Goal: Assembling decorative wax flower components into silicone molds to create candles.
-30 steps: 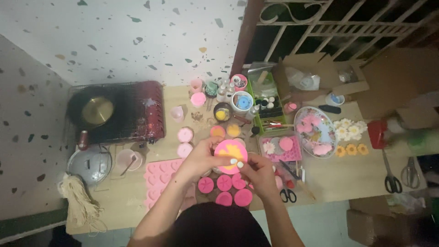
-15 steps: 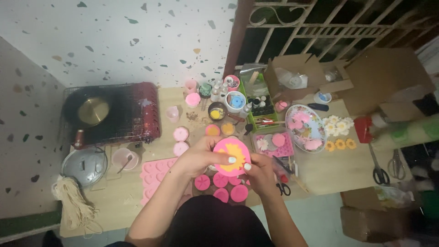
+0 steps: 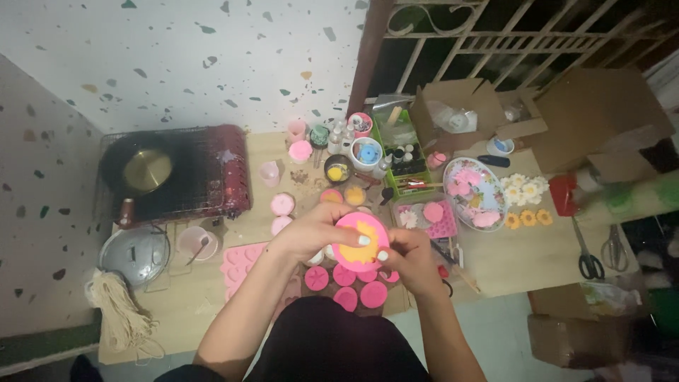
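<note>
A round pink silicone mould [image 3: 361, 242] – yellow inside – was pinched between left hand [image 3: 309, 233] and right hand [image 3: 410, 258]. Unmoulding seemed in hand; gentle rim-peeling was called for.

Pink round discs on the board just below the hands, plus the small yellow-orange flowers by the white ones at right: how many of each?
Pink round discs, partly hidden by the hands: 5 visible
Yellow-orange flowers: 3
White flowers, overlapping, roughly: 4
Total: 12
</note>
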